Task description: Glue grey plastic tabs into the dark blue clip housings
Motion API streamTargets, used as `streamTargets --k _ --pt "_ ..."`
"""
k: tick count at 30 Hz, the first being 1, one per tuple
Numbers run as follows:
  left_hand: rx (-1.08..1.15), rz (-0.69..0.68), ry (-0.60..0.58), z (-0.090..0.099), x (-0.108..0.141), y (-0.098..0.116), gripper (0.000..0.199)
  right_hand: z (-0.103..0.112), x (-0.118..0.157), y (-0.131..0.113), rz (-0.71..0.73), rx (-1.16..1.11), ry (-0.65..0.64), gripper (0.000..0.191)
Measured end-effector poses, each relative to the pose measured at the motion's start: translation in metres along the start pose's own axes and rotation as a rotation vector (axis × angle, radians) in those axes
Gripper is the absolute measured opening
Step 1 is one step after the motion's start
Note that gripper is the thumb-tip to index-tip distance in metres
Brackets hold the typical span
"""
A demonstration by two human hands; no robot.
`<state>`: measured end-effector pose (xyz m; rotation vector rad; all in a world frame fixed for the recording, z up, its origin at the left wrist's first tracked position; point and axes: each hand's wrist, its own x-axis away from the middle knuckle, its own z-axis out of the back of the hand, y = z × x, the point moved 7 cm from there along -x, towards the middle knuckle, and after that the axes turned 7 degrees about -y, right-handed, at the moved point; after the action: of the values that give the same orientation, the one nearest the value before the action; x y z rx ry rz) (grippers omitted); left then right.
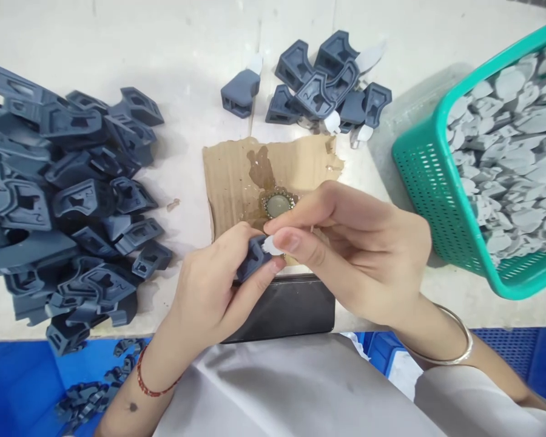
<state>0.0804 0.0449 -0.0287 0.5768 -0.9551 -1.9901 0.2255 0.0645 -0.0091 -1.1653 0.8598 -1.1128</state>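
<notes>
Near the middle, my left hand [222, 279] is closed around a dark blue-grey plastic housing [253, 257]. My right hand [350, 249] pinches a small white plastic piece [273, 245] between thumb and forefinger, right at the open end of that housing. How far the white piece sits inside is hidden by my fingers. Just beyond my fingertips, a small round dish [277, 205] with a beaded rim rests on a stained cardboard sheet [227, 176]. Under my hands lies a flat black object [291, 306] along the table's front edge.
A large pile of dark housings [86, 182] covers the table's left. Several more [316, 94], some with white pieces attached, lie at the back. A green basket [441, 139] full of white pieces stands right. Below the edge, a blue bin [22, 376] holds dark parts.
</notes>
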Motion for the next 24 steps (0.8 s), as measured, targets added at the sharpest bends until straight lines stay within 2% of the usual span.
streamTargets --k 9,17,21,24 --pt "0.018 0.02 -0.011 -0.001 -0.003 -0.001 0.007 -0.002 0.0 0.002 -0.008 0.037 -0.018 0.014" --pt "0.046 0.052 -0.013 -0.002 -0.002 -0.006 0.024 -0.011 -0.004 0.006 -0.014 -0.019 -0.125 0.014" --pt "0.065 0.08 -0.023 -0.001 -0.004 -0.002 0.021 -0.007 -0.006 0.01 -0.08 -0.067 -0.137 0.023" --pt "0.065 0.089 -0.016 -0.001 -0.006 0.001 0.018 0.001 -0.008 0.009 -0.097 0.031 -0.088 0.035"
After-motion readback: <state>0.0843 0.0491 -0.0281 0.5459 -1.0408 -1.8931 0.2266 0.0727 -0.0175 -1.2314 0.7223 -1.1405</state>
